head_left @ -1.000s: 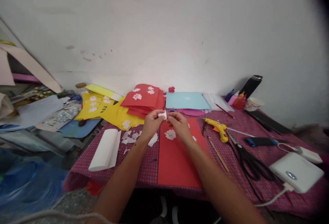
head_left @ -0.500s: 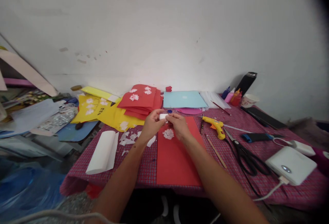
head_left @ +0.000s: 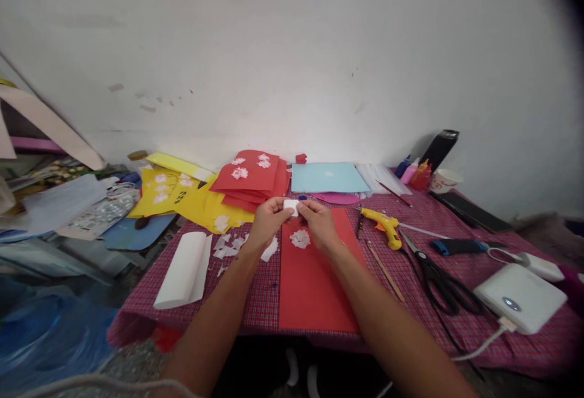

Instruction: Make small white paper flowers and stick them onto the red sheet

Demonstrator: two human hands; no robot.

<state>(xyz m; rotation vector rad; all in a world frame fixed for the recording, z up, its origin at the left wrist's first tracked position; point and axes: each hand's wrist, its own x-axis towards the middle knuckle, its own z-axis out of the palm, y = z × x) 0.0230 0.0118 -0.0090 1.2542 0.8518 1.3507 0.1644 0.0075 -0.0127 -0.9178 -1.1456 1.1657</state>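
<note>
A small piece of white paper [head_left: 291, 204] is pinched between my two hands, above the upper part of a red paper sheet [head_left: 314, 294]. My left hand [head_left: 270, 221] grips its left side, and my right hand [head_left: 318, 221] holds its right edge between thumb and fingers. Below them a white paper flower [head_left: 300, 239] lies on the red sheet. Torn white paper scraps [head_left: 228, 246] are scattered left of my left hand, beside a folded white paper sheet [head_left: 182, 270].
Red cards with flowers [head_left: 249, 173] and yellow cards [head_left: 196, 206] lie at the back left, a light blue sheet [head_left: 328, 178] behind my hands. On the right are a yellow glue gun [head_left: 385, 226], black scissors [head_left: 440, 282], a white power box [head_left: 520, 297] and a black bottle [head_left: 440, 148].
My fingers have shifted on the white paper, which now faces the camera more squarely. The flower and red sheet have stayed in place on the table.
</note>
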